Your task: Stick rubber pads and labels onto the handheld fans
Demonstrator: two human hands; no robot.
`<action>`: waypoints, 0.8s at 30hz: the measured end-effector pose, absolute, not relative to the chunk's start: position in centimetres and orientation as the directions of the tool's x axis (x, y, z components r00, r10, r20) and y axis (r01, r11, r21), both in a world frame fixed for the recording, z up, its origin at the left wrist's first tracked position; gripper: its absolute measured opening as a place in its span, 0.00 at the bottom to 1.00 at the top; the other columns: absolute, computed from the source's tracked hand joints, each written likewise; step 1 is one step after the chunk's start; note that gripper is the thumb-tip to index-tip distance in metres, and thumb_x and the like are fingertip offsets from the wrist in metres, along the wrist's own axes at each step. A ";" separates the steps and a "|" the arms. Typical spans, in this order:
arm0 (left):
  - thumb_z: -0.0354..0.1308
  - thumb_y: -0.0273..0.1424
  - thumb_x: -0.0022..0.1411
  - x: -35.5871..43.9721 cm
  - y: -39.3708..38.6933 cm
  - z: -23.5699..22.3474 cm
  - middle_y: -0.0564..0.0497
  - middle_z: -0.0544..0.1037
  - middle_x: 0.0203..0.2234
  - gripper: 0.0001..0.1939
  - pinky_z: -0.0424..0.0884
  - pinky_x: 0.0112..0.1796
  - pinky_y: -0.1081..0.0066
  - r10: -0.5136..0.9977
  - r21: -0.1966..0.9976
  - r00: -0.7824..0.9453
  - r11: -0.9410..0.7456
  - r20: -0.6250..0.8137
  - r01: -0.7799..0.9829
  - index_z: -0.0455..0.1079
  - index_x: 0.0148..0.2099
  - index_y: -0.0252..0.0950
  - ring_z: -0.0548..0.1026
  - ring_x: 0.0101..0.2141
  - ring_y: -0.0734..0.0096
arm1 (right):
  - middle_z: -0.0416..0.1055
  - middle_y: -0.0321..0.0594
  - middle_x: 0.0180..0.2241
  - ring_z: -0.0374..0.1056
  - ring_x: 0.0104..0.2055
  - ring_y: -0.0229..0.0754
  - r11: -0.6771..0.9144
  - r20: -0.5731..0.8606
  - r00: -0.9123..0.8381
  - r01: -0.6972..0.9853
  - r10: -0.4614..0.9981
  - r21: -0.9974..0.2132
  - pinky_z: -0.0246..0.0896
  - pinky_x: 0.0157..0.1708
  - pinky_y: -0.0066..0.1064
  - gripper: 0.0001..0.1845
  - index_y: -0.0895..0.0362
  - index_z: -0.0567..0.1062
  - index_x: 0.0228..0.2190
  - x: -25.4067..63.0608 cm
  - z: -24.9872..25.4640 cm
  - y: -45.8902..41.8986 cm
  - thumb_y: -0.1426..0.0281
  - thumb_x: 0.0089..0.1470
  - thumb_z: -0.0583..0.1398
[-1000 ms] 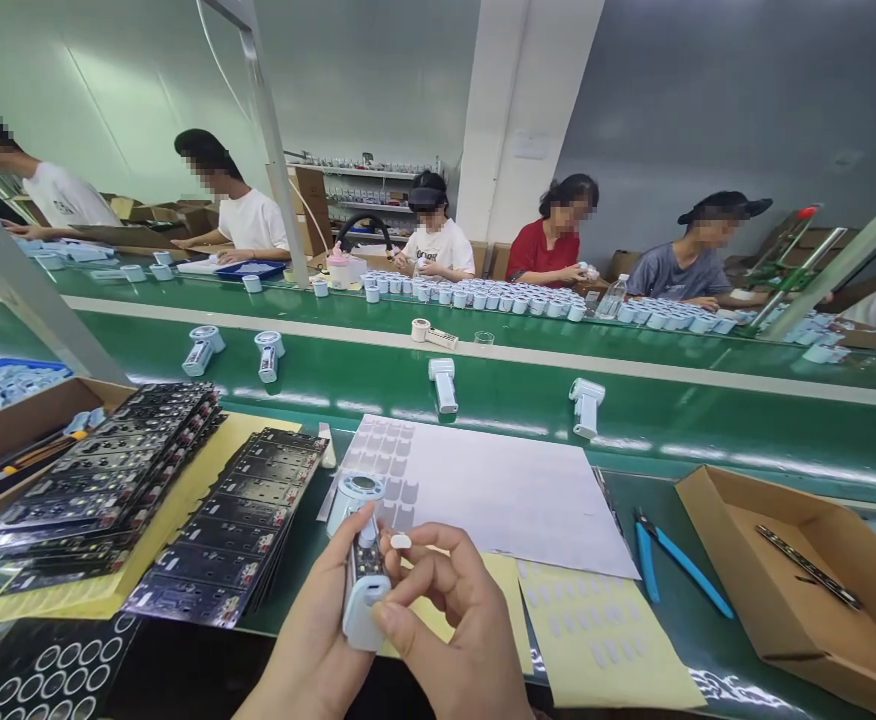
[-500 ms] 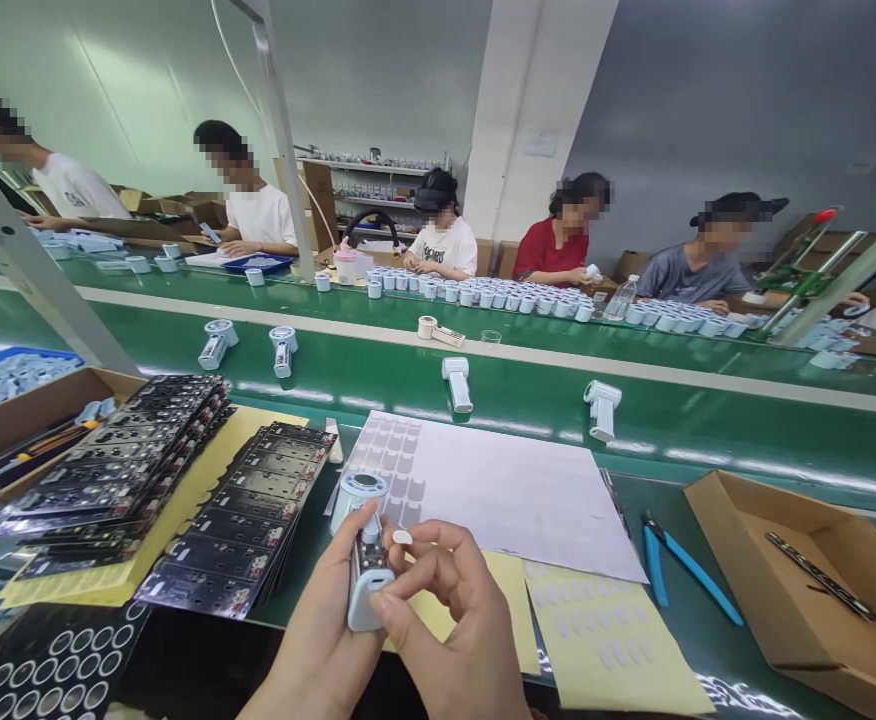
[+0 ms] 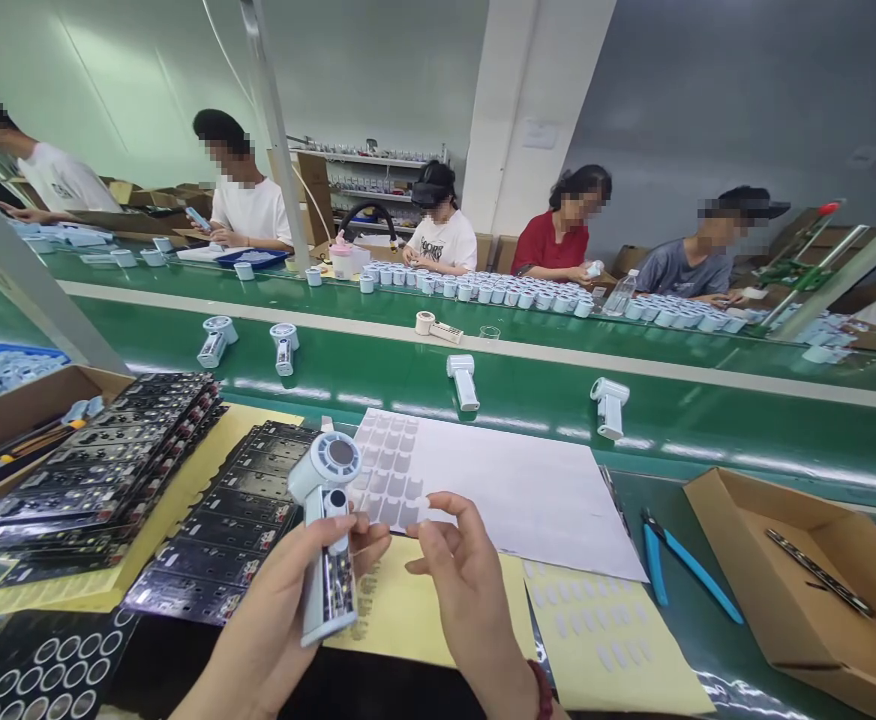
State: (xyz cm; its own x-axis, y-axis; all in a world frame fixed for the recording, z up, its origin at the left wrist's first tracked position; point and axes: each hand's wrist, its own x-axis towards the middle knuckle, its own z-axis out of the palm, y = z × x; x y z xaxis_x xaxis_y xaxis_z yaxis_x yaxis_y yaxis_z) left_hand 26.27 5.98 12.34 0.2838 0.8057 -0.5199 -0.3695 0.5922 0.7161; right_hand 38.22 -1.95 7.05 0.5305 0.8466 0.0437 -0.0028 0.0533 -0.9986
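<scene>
My left hand (image 3: pixel 295 565) is wrapped round a light-blue handheld fan (image 3: pixel 337 565), tilted upright with its round head at the top. The handle's front is off, so a circuit board with small parts shows inside. To the right of the fan, my right hand (image 3: pixel 464 570) hovers with fingers loosely curled and apart. No object shows clearly between them. Its fingertips are close to the lower corner of a white sheet (image 3: pixel 513 480) that bears rows of grey stickers (image 3: pixel 389 465). Beneath both hands lies a yellow backing sheet (image 3: pixel 408 600).
Stacked black panels (image 3: pixel 213 540) lie at left, with ring stickers (image 3: pixel 52 680) below them. At right are blue-handled nippers (image 3: pixel 689 575) and a cardboard box (image 3: pixel 783 630). Several fans, one here (image 3: pixel 609 405), rest on the green conveyor (image 3: pixel 378 375). Co-workers sit beyond it.
My left hand has brought the fan left and turned its handle more upright. My right hand has come away from the fan to the right; the small white piece at its fingers no longer shows clearly.
</scene>
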 end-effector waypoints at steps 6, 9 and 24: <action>0.71 0.29 0.43 24.0 5.5 9.3 0.44 0.83 0.42 0.22 0.67 0.56 0.60 0.874 0.914 0.307 0.405 -0.377 -0.029 0.78 0.45 0.36 0.77 0.50 0.50 | 0.71 0.41 0.39 0.73 0.41 0.45 -0.146 0.048 0.491 0.348 0.870 -0.926 0.70 0.40 0.36 0.09 0.55 0.71 0.25 38.1 5.7 0.0 0.73 0.57 0.59; 0.69 0.34 0.45 23.9 5.0 8.2 0.45 0.83 0.44 0.25 0.65 0.57 0.59 0.866 0.910 0.311 0.414 -0.391 -0.010 0.76 0.48 0.36 0.75 0.52 0.49 | 0.70 0.39 0.37 0.71 0.35 0.44 -0.182 0.044 0.482 0.411 0.875 -0.893 0.67 0.36 0.36 0.09 0.55 0.71 0.25 37.4 5.0 0.6 0.77 0.55 0.58; 0.71 0.32 0.42 23.8 5.4 7.5 0.45 0.83 0.45 0.23 0.65 0.57 0.61 0.836 0.860 0.306 0.502 -0.456 -0.091 0.78 0.44 0.37 0.74 0.55 0.50 | 0.71 0.37 0.36 0.71 0.38 0.40 -0.091 0.082 0.384 0.413 0.920 -0.906 0.67 0.35 0.28 0.07 0.54 0.70 0.29 38.3 5.2 -0.1 0.74 0.59 0.59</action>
State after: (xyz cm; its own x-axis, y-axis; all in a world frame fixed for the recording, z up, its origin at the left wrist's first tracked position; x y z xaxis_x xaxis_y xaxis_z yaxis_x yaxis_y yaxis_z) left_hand 23.82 5.40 7.54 0.3061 0.8356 -0.4561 -0.0905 0.5025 0.8598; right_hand 38.28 -0.06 5.15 0.3837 0.9198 0.0824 0.4133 -0.0912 -0.9060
